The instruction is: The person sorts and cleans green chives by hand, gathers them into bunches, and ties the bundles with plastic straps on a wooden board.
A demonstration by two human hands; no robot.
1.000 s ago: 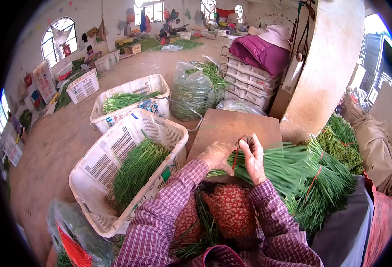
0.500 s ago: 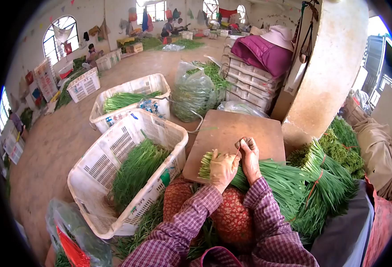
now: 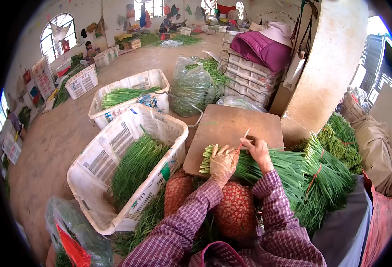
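Observation:
A bunch of long green chives (image 3: pixel 276 165) lies across a brown board (image 3: pixel 234 122) in front of me, its pale cut ends pointing left. My left hand (image 3: pixel 223 163), in a worn tan glove, is closed over the stalks near those ends. Just right of it, my right hand (image 3: pixel 259 152) pinches a thin reddish tie (image 3: pixel 246 133), whose pale tip sticks up above the fingers. Part of the tie runs down by the left fingertips; whether it circles the bunch is hidden. Beside my right forearm rests a chive bundle (image 3: pixel 323 178) bound with red ties.
A white crate (image 3: pixel 89 173) with loose chives stands at left, another crate (image 3: pixel 102 118) behind it. Beyond the board sit a stuffed plastic bag (image 3: pixel 189 91) and stacked crates (image 3: pixel 247 78). A pillar (image 3: pixel 327 58) rises at right. People sit farther back.
My right hand has moved slightly right, and the tie's tip now points up from its fingers. My left hand lies flatter over the stalks.

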